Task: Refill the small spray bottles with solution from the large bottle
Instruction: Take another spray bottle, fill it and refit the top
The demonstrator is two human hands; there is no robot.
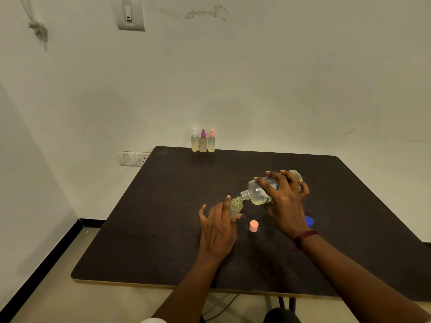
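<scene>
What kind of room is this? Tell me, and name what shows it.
Probably a plain indoor room, home or office: a bare wall with a switch plate and socket, a dark table against it, three spray bottles lined up at the back.

Dim, warm yellowish indoor light, probably from overhead. Faint soft shadows on the dark table; low contrast. Wide-angle lens bows the wall and table edges. The small spray bottles at back look soft, grainy.
</scene>
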